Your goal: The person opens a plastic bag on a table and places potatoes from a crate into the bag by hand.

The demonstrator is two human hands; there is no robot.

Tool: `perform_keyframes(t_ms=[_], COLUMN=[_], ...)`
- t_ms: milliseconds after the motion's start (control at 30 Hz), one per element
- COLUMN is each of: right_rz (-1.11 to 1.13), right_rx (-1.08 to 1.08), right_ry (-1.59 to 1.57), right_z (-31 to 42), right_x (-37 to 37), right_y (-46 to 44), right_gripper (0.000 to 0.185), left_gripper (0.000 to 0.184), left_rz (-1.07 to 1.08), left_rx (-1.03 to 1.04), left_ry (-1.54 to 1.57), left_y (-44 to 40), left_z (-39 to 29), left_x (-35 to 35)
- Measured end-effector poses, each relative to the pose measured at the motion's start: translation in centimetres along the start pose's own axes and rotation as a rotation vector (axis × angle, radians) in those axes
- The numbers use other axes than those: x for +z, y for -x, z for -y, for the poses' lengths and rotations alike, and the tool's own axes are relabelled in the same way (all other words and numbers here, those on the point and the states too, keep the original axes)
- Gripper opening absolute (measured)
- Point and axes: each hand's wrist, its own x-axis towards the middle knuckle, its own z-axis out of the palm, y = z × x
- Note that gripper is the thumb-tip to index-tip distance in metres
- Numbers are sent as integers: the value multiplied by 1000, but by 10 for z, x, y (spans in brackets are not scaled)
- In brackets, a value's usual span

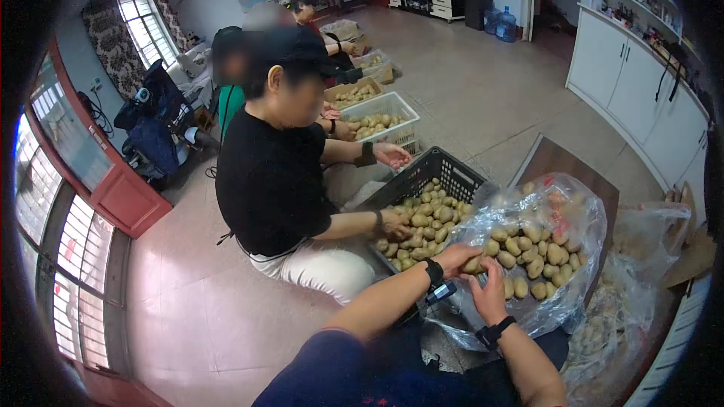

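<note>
My left hand (455, 258) and my right hand (490, 292) meet at the near left edge of an open clear plastic bag (577, 200). Between them is a potato (473, 264), partly hidden, with the fingers of both hands closed around it. A pile of potatoes (556, 255) lies in the bag, just beyond my right hand. To the left stands a black plastic crate (461, 171) holding many potatoes (430, 215). A co-worker in a black shirt reaches into it with one hand (394, 227) and holds the other hand (392, 155) above its far edge.
Beyond the co-worker, other people sit beside a white crate (411, 117) and a cardboard box (371, 84) of potatoes. A second plastic bag (626, 309) lies on my right. White cabinets (633, 90) line the right wall. A stroller-like object (154, 132) stands at the left.
</note>
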Motion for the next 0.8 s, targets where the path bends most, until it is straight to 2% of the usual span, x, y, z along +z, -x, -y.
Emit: perform_keyframes(t_ms=[33,67,133,167,200,267,400,433,533,567,667,733,800], right_rz=[19,21,58,50,44,65,55,56,96,90,103,113,90], right_rx=[38,41,60,103,106,111,169,175,219,241,270,110,60], right_ry=[-26,-26,179,257,260,562,604,603,668,664,633,762,792], right_z=[-19,-28,-42,-48,-59,-80,-78,-82,-95,-95,-81,-86,-86], right_x=[3,-4,-15,-19,-25,-34,-40,-38,-34,-35,-41,-41,-37], right_y=[7,13,20,26,31,41,54,57,58,58,53,50,50], right_gripper=[46,46,45,45,45,47,49,49,51,52,51,50,50], left_gripper=[29,29,31,33,33,32,22,21,19,15,19,18,16], left_rz=[-89,-89,-116,-215,-209,-336,-290,-408,-462,-526,-426,-420,-410], left_rx=[32,29,101,116,115,153,123,150,155,218,119,139,163], left_ry=[-41,-38,0,-26,-30,-47,15,-34,-89,-120,-290,-353,-482], left_y=[2,1,0,4,8,11,-2,-5,-5,-11,-10,-22,-38], left_z=[-2,-2,-7,-10,-14,-18,-13,-11,-8,-2,1,8,19], left_x=[0,-3,-10,-11,-13,-18,-55,-60,-76,-84,-110,-130,-149])
